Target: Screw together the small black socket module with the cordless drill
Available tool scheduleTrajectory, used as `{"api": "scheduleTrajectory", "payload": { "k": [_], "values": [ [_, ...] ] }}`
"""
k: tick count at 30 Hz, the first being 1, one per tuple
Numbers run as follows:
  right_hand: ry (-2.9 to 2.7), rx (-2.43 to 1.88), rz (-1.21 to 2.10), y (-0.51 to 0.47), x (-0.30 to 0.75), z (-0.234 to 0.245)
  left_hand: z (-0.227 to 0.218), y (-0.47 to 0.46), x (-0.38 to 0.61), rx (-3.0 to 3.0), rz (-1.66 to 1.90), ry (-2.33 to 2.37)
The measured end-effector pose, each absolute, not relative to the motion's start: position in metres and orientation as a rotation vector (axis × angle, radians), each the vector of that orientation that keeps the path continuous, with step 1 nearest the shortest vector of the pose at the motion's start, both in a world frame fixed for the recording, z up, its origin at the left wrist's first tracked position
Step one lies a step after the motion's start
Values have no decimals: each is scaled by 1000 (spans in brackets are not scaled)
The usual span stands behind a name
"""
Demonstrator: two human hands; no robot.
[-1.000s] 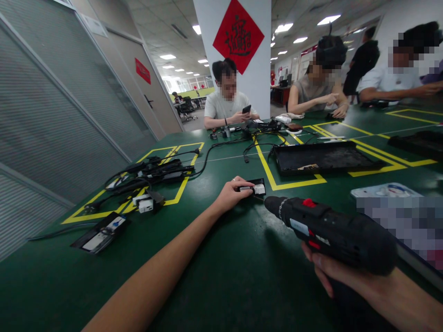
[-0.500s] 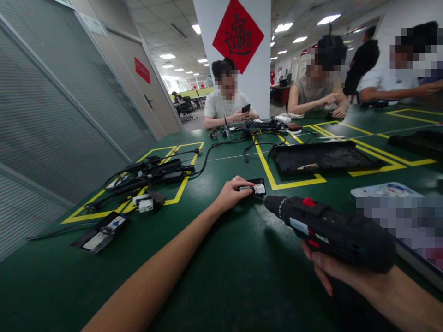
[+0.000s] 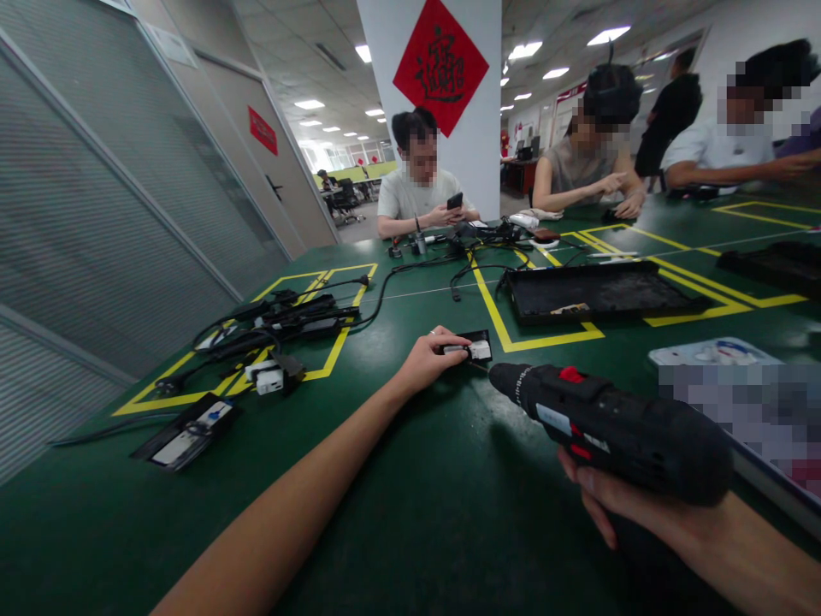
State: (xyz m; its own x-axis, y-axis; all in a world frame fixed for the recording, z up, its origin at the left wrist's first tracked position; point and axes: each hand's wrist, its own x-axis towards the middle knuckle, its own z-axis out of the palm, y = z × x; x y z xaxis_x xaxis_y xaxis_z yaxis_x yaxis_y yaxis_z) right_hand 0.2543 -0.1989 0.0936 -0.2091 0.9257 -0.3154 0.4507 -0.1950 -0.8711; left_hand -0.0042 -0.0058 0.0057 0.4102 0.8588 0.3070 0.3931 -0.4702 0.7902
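My left hand point(image 3: 428, 359) reaches forward over the green table point(image 3: 410, 513) and grips a small black part with a white insert point(image 3: 471, 347), pressing it to the tabletop. My right hand point(image 3: 616, 505) is wrapped round the handle of a black cordless electric screwdriver point(image 3: 609, 423) with red buttons. The tool lies almost level, and its thin bit touches the small part's near edge, right beside my left fingertips.
A black tray point(image 3: 596, 291) sits inside yellow floor-tape lines beyond the part. At the left lie a heap of black cables and adapters point(image 3: 282, 321) and an open black unit point(image 3: 189, 432). Three people sit along the far edge; one holds a phone point(image 3: 455, 201).
Almost nothing differs; the screwdriver has crept very slightly left toward the small part, and my left hand has stayed on it.
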Motion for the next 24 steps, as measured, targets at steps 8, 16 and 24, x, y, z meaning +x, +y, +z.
{"api": "scheduleTrajectory", "payload": {
  "k": [8,16,24],
  "values": [
    [-1377,-1694,1393,-182,236,70,6,-7,-4,2032,959,1037],
    [-1522,-1294,1436,-184,251,65,5,-5,-5,2025,966,1047],
    [-1444,-1784,1482,-176,237,66,2,-4,-6,2043,957,1041]
  ]
}}
